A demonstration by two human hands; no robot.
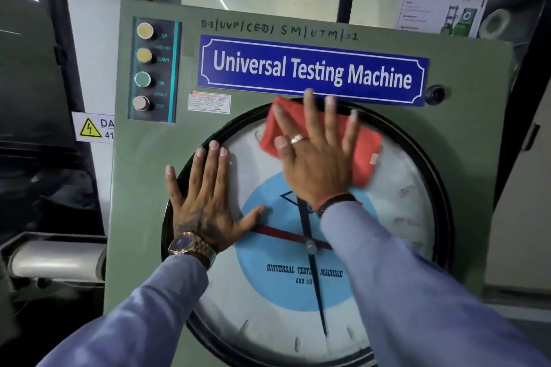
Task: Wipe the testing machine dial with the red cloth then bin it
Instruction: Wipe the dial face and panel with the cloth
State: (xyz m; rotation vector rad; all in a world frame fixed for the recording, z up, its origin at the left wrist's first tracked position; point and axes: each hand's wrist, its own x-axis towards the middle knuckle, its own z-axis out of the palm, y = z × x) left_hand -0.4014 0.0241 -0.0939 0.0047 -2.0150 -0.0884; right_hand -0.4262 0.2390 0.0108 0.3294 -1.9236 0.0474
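Note:
The testing machine's big round dial (268, 301) has a black rim, a white face, a blue centre disc and red and black pointers. A folded red cloth (365, 155) lies flat against the upper part of the glass. My right hand (316, 155) presses on the cloth with fingers spread, covering most of it. My left hand (205, 197) rests flat on the dial's left side and rim, fingers apart, holding nothing. No bin is in view.
The green machine panel (143, 188) carries a blue "Universal Testing Machine" plate (313, 70), a column of push buttons (144, 65) at upper left and a black knob (434, 94) at right. A yellow electrical danger sticker (91, 128) is at the left. A grey cylinder (56, 259) lies low left.

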